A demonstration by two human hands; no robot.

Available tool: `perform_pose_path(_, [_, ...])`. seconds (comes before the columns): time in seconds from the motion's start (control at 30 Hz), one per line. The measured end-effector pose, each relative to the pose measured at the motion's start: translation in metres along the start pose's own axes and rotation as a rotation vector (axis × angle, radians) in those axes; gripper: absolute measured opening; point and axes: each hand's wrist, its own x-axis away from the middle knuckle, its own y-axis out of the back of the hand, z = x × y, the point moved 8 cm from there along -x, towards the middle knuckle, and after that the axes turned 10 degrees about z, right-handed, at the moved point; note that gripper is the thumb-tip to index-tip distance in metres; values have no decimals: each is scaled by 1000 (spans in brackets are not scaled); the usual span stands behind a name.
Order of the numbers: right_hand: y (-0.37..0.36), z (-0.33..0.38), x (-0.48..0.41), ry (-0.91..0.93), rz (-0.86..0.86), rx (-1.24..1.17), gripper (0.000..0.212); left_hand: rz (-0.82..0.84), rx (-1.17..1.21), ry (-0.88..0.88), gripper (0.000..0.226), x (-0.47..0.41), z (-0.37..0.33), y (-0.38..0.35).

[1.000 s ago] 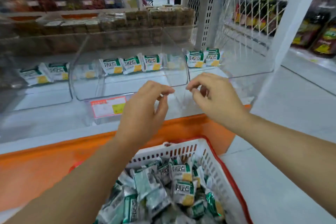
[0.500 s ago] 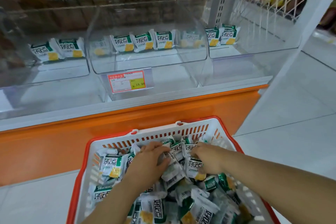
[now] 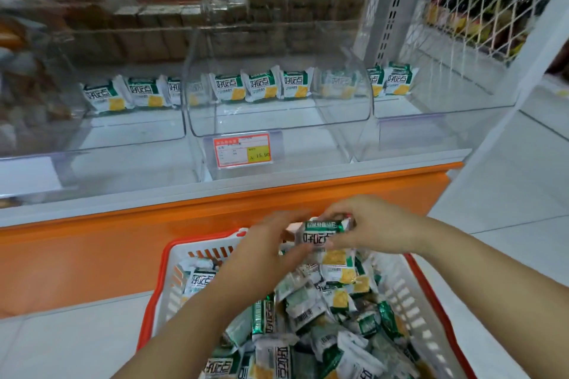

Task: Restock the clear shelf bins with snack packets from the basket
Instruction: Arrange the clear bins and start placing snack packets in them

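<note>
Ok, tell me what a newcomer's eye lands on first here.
First, the action over the red-rimmed white plastic basket heaped with packets: the right hand pinches a green-and-white snack packet, with the blurred left hand right beside it. Next comes the bright orange shelf base, and above it the clear plastic shelf bins, holding only a thin row of packets at the back.
</note>
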Motion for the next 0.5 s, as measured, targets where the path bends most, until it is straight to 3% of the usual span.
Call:
perform_pose_path(0.1, [41, 34, 32, 150, -323, -196, 28, -135, 81, -49, 39, 4, -33, 36])
perform_pose_path(0.23, [82, 61, 62, 389, -591, -438, 24, -301, 126, -124, 29, 9, -75, 86])
perform_pose_path(0.33, [121, 56, 71, 424, -824, -440, 15, -373, 67, -152, 29, 0, -101, 118])
perform_pose_path(0.4, [143, 39, 63, 291, -872, -327, 22, -410, -2, -137, 27, -16, -107, 136])
perform_pose_path(0.5, [162, 12, 33, 135, -703, -177, 44, -421, -93, -44, 21, -59, -98, 157])
